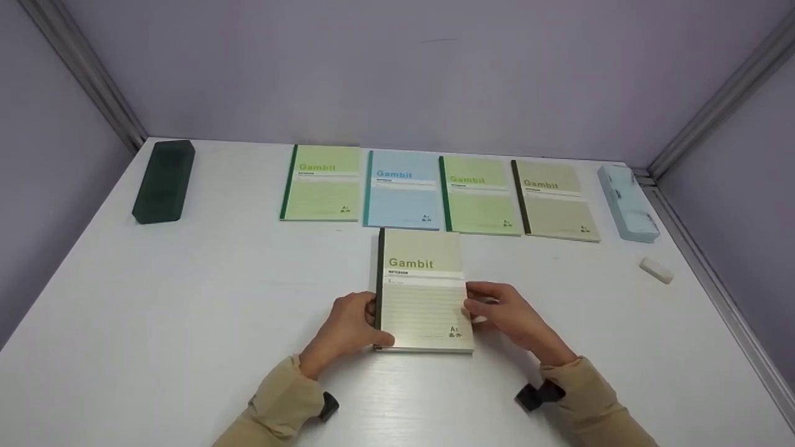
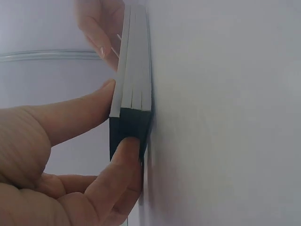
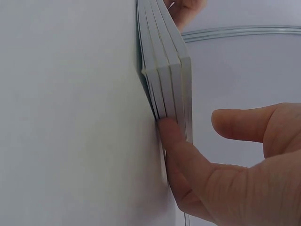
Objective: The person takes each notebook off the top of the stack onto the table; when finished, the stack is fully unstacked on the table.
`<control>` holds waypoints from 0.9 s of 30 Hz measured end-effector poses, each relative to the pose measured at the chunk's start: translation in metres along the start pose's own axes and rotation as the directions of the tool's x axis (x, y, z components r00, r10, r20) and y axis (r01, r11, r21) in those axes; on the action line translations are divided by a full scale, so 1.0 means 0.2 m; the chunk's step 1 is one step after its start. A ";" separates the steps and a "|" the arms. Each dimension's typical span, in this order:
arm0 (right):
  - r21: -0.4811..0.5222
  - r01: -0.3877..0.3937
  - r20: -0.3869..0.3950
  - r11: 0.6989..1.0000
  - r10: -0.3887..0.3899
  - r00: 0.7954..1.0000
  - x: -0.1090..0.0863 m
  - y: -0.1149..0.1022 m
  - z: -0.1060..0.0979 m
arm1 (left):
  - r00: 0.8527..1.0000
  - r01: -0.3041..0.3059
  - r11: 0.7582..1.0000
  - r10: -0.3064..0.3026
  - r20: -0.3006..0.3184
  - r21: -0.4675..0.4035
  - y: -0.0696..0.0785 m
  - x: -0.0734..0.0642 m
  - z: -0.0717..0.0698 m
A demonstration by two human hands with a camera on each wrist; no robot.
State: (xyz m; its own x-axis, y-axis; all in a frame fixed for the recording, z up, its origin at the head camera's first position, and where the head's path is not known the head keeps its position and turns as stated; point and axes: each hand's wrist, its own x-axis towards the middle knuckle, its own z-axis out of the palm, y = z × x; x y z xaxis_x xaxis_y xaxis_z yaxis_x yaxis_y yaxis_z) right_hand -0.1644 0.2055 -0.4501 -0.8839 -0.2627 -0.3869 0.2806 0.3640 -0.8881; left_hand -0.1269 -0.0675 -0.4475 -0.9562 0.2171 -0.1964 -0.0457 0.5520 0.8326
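A stack of several notebooks (image 1: 423, 304), a beige "Gambit" one with a dark spine on top, lies at the middle front. My left hand (image 1: 348, 326) grips its near left corner: in the left wrist view the thumb (image 2: 89, 113) presses the top cover's edge and bent fingers (image 2: 115, 174) lie against the spines. At the right side is my right hand (image 1: 509, 313). In the right wrist view its fingers (image 3: 183, 155) touch the page edges, while the thumb (image 3: 244, 125) stands apart from the cover.
Behind the stack lie a green notebook (image 1: 323, 192), a blue one (image 1: 404, 202), another green one (image 1: 481, 205) and a beige one (image 1: 556, 211). A dark green case (image 1: 163, 183) sits far left; a light blue case (image 1: 627, 202) and a white eraser (image 1: 656, 270) are at right.
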 end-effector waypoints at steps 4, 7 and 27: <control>0.007 0.018 0.020 1.000 -0.018 1.000 0.01 0.00 0.00 | 0.999 0.039 0.999 -0.039 0.000 -0.022 0.00 -0.01 -0.02; 0.009 0.030 0.029 0.999 -0.031 0.999 0.00 0.00 -0.01 | 0.997 0.078 0.996 -0.077 0.011 -0.038 0.00 -0.01 -0.03; 0.007 0.000 0.021 1.000 -0.001 1.000 0.00 0.00 -0.01 | 0.974 0.153 0.926 -0.083 0.211 -0.345 -0.05 0.02 -0.16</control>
State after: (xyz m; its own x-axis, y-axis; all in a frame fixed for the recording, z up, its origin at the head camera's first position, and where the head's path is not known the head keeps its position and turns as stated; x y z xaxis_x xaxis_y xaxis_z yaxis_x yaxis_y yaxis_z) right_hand -0.1660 0.2065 -0.4495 -0.8759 -0.2819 -0.3916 0.2828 0.3577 -0.8900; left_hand -0.1404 -0.0975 -0.4393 -0.8668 0.3354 -0.3691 -0.2886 0.2661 0.9197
